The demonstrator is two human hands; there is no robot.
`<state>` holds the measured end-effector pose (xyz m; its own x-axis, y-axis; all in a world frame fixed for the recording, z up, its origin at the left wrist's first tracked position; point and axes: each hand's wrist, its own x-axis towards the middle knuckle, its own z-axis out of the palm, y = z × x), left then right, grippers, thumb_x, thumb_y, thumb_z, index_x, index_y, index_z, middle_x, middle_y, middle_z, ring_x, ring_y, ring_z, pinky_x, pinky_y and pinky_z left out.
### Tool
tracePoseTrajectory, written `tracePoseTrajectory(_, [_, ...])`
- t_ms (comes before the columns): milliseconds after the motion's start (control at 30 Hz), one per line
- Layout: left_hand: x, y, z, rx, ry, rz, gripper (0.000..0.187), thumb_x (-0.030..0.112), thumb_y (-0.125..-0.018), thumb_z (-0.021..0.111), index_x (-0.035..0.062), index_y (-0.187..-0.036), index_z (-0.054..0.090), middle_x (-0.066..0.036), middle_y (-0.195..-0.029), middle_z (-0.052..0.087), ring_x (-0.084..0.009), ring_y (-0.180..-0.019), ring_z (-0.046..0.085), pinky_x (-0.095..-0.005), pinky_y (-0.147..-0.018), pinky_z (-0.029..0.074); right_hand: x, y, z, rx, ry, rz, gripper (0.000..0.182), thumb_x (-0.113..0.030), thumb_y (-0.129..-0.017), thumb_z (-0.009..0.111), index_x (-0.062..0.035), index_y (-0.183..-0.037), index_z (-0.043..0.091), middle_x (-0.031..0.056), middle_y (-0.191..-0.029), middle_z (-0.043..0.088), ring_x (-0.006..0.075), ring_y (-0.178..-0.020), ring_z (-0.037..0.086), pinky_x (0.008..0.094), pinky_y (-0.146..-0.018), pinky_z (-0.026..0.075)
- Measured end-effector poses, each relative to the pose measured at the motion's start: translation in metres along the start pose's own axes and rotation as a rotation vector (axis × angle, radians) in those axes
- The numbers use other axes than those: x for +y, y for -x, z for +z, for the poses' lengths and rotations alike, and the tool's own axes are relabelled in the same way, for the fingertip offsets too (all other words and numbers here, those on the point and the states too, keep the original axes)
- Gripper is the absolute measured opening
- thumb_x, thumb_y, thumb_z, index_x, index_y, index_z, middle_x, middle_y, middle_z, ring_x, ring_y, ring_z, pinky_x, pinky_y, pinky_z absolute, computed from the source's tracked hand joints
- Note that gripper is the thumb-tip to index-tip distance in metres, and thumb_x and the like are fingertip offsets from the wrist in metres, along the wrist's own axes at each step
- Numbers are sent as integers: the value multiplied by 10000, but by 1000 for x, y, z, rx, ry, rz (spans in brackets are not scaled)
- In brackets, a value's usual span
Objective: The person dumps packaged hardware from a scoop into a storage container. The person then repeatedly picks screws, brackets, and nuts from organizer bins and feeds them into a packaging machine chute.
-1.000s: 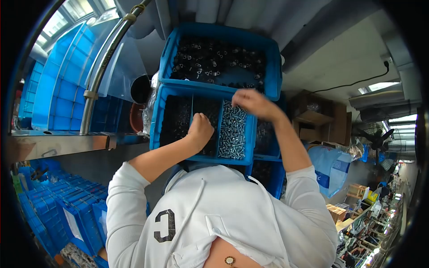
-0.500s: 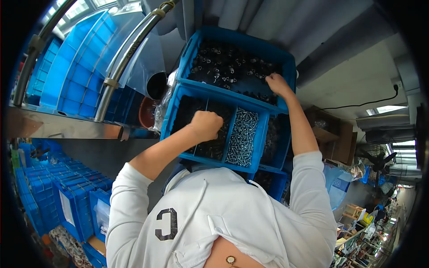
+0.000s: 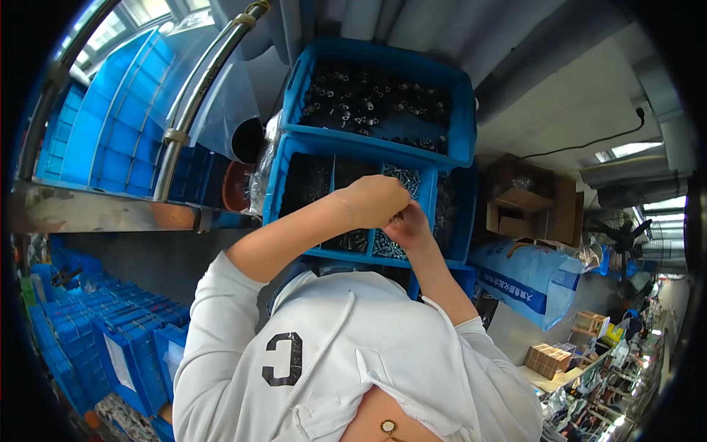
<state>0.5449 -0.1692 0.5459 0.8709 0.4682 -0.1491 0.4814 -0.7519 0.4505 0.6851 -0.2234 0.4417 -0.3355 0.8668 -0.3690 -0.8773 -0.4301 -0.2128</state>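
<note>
Above the divided blue bin point(image 3: 283, 184) of screws point(image 3: 401, 177), our left hand point(image 3: 375, 199) is clenched, contents hidden. Our right hand point(image 3: 409, 225) touches it, pinching something too small to identify. We judge that mating parts directly over the bin catches drops.

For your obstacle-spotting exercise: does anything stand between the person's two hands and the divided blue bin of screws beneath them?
Nothing visible does. The left hand and right hand meet directly above the divided blue bin, over its silver screws, with no lid or cover showing.
</note>
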Motion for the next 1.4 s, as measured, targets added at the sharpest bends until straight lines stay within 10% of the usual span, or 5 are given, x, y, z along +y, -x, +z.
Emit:
tracePoseTrajectory(367, [-15,163,34,615,589,-291,156,-25,-780,636,0,-933,656,-122,-845,641,-207,-744,659,-279,-643,517,12,-6,60,364,-28,115,196,-87,-930,442,87,-942,531,236,-1033,588,332,-1030,576,418,-944,496])
tracePoseTrajectory(600, [-15,235,78,733,597,-547,238,-30,-776,625,28,-1006,652,-105,-820,630,-211,-710,639,-302,-636,508,71,-133,173,31,345,284,566,-336,-984,398,112,-1320,316,276,-1336,380,366,-1271,375,474,-1104,275])
tracePoseTrajectory(733, [-20,249,83,709,202,-679,519,36,-798,583,112,-1302,483,-133,-916,590,-304,-721,613,-379,-632,501,97,-146,177,51,590,11,650,-388,-982,405,72,-1403,222,248,-1403,323,365,-1313,319,475,-1117,235])
tracePoseTrajectory(1067, [-69,240,121,305,-19,-882,856,45,-726,559,171,-1479,173,-127,-1270,547,-331,-659,644,-423,-571,522,-10,-16,104,133,1022,-481,273,-278,-953,516,-45,-1072,595,112,-1091,603,223,-1078,545,372,-919,441])
tracePoseTrajectory(1400, [-41,204,60,777,189,-295,324,65,-783,629,78,-1106,607,-109,-750,580,-261,-619,580,-358,-555,477,3,31,-16,48,2418,-487,349,5,-772,567,15,-1120,549,203,-1085,542,367,-1036,530,414,-902,450])
